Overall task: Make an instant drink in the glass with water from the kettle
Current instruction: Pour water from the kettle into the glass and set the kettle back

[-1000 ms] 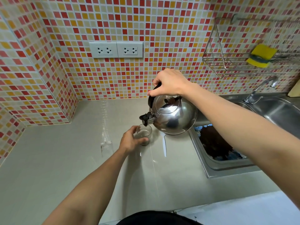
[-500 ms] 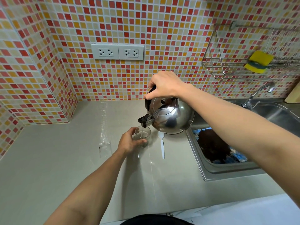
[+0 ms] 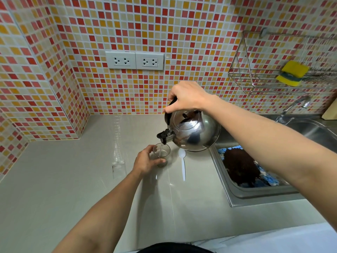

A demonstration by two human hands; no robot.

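Observation:
A small clear glass [image 3: 162, 154] stands on the grey counter [image 3: 73, 179], with my left hand [image 3: 145, 161] wrapped around its left side. My right hand [image 3: 186, 96] grips the black handle of a shiny steel kettle [image 3: 193, 132], held in the air and tilted to the left. Its black-capped spout hangs just above the glass rim, and a thin stream of water runs into the glass, which holds a little brownish liquid. A white plastic spoon [image 3: 182, 164] lies on the counter just right of the glass.
An empty clear sachet [image 3: 119, 166] lies left of the glass. A steel sink basin [image 3: 235, 194] at right holds something dark brown and blue. A tap [image 3: 293, 108], a wire rack with a yellow sponge [image 3: 292, 73] and two wall sockets [image 3: 135, 60] line the tiled wall.
The kettle has tipped further toward the glass, and water now streams from its spout. My left hand has stayed on the glass. The camera view has shifted slightly.

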